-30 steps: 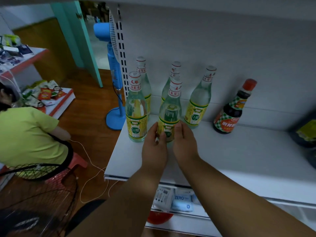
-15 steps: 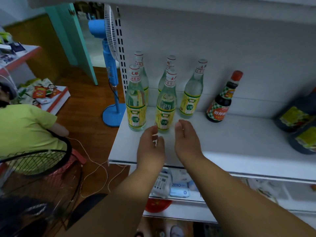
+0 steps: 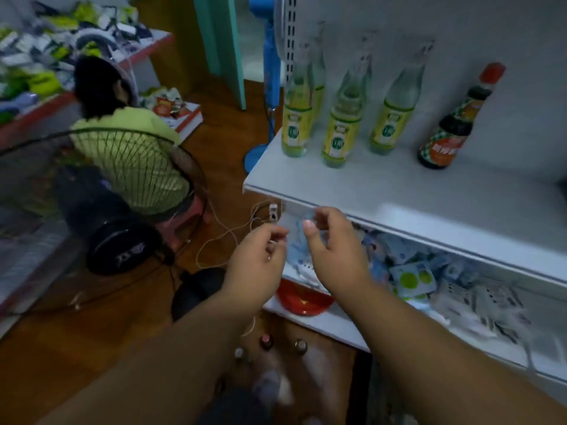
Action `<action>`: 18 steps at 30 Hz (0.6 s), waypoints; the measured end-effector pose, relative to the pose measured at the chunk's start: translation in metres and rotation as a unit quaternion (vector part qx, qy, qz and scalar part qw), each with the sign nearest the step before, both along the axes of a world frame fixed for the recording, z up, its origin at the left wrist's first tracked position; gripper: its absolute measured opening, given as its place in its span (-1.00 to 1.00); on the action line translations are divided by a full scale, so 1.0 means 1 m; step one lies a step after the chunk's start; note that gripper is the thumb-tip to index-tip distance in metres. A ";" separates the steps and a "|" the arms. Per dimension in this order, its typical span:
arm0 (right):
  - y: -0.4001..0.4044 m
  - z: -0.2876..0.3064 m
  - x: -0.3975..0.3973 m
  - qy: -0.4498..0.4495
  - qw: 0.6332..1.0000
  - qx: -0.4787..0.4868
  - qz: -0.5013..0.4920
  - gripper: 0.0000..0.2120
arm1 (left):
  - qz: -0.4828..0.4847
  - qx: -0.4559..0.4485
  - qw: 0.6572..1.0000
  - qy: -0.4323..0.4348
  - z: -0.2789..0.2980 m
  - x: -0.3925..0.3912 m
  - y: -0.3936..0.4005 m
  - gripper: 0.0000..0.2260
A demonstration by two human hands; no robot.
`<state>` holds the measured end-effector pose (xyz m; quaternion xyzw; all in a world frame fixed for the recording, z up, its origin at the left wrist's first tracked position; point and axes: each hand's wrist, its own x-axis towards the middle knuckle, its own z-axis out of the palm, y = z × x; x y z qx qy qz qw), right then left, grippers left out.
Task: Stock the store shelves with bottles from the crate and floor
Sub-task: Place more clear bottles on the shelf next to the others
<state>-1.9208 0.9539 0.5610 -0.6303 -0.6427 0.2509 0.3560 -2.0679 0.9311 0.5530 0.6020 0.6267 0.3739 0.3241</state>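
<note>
Above our two empty hands, the white shelf carries pale vinegar bottles in a loose cluster. Left hand and right hand hang loosely curled, apart; below them, bottle caps wait on the floor. We judge it best to reach straight down and grip one neck firmly.

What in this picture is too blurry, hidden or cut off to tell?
- Clear bottles on the white shelf, head view: motion blur smears caps and label print.
- Rear bottle: mostly hidden by the front one.
- Floor bottles: only caps show, arms and blur cover the rest.
- Left hand and right hand: empty, fingers blurred.
- Dark sauce bottle: label unreadable.
</note>
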 end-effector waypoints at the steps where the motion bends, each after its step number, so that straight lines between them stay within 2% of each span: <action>1: -0.011 -0.008 0.000 -0.005 1.000 -0.006 0.008 -0.61 | 0.006 -0.013 1.000 -0.003 -0.008 -0.002 -0.014 -0.84; 8: -0.072 -0.047 -0.021 -0.022 0.998 -0.055 0.035 -0.62 | -0.013 -0.046 0.997 0.053 -0.050 -0.027 -0.076 -0.81; 11: -0.079 -0.069 -0.032 -0.031 0.997 -0.070 0.004 -0.68 | -0.044 -0.057 0.994 0.087 -0.074 -0.046 -0.081 -0.80; 14: -0.081 -0.108 -0.046 -0.033 0.995 -0.094 -0.023 -0.71 | -0.064 -0.070 0.991 0.096 -0.118 -0.069 -0.085 -0.82; 18: -0.093 -0.190 -0.055 -0.062 0.988 -0.140 -0.028 -0.66 | -0.107 -0.104 0.981 0.121 -0.194 -0.078 -0.089 -0.82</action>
